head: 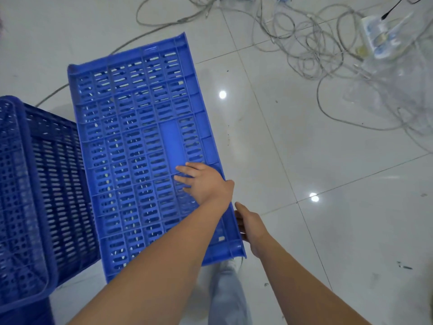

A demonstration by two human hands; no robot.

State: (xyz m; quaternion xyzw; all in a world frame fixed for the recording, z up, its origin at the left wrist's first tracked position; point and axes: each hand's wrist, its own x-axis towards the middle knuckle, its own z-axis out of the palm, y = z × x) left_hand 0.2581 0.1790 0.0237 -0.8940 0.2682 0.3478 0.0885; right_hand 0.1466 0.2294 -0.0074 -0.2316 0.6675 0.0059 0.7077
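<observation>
A blue slotted plastic crate (140, 141) lies bottom side up, held above the tiled floor in the middle of the view. My left hand (201, 181) lies flat on its slotted surface near the right edge, fingers straight and spread. My right hand (249, 227) grips the crate's right rim near the front corner, thumb on top and fingers hidden under the edge. A second blue crate (35, 184) stands upright at the left, its rim close to the flipped crate's left side.
White glossy floor tiles (328, 184) spread to the right. A tangle of grey cables (316, 43) and a white power strip (377, 36) lie at the top right. My leg and shoe (230, 289) are under the crate's front corner.
</observation>
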